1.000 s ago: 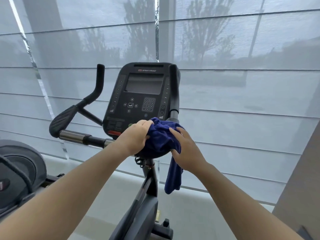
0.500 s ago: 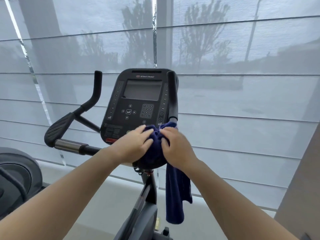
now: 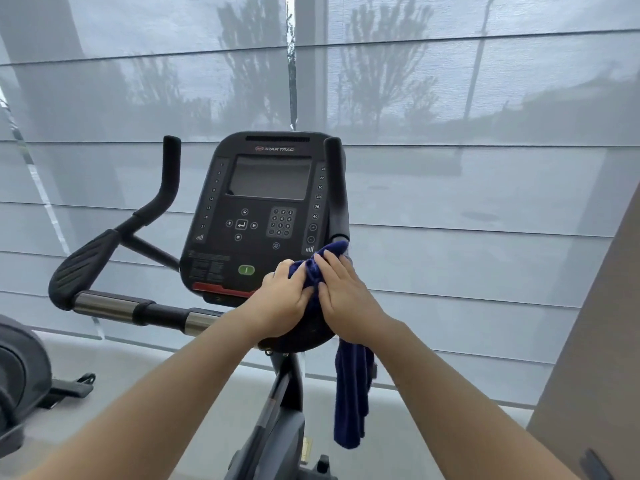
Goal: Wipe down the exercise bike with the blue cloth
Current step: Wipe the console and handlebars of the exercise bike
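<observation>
The black exercise bike [image 3: 266, 202] stands in front of me, its console with a dark screen and keypad facing me. A dark blue cloth [image 3: 349, 393] is bunched over the lower right of the console, and a long tail of it hangs down beside the post. My left hand [image 3: 280, 303] grips the bunched cloth from the left. My right hand [image 3: 341, 292] presses on it from the right, fingers pointing up toward the right handlebar grip [image 3: 336, 188]. The hands touch each other over the cloth.
The left handlebar [image 3: 114, 308] with its padded rest and chrome bar sticks out to the left. Part of another grey machine [image 3: 17, 379] sits at the lower left. Sheer window blinds [image 3: 450, 168] fill the background, and a tan wall edge [image 3: 595, 358] rises at the right.
Both hands have drawn closer together on the cloth and shifted a little right on the console. The hanging tail of the cloth has grown longer.
</observation>
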A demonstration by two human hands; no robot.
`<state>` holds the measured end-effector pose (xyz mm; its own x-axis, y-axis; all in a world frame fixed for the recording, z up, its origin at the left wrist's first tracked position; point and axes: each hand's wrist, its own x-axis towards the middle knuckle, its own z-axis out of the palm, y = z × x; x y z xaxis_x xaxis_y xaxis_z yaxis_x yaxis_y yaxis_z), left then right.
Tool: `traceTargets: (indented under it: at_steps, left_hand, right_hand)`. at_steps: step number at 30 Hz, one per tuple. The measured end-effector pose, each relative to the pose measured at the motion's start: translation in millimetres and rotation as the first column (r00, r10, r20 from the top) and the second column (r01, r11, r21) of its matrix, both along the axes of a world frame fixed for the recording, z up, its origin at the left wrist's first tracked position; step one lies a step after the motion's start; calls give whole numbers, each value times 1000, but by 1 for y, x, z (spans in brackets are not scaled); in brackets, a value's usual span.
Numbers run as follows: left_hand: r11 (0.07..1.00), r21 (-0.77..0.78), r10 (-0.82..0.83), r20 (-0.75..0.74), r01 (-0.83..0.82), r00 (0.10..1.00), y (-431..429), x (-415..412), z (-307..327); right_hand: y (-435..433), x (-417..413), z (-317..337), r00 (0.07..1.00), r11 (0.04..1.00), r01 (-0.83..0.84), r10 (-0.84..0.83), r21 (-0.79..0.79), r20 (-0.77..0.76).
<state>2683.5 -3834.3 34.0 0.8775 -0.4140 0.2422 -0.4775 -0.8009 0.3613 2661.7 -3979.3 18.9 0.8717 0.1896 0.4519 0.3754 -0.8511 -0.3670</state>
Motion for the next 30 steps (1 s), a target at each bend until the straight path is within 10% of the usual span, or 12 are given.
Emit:
traceTargets:
  at_steps: [14, 30]
  left_hand:
    - [979, 201, -46, 333, -24, 942, 12, -45, -22]
    - [974, 207, 52, 193, -93, 980, -28, 12, 12]
  right_hand:
    - [6, -50, -14, 994, 993, 14, -26, 115, 109]
    - [-13, 4, 25, 995, 975, 98, -99, 202, -2]
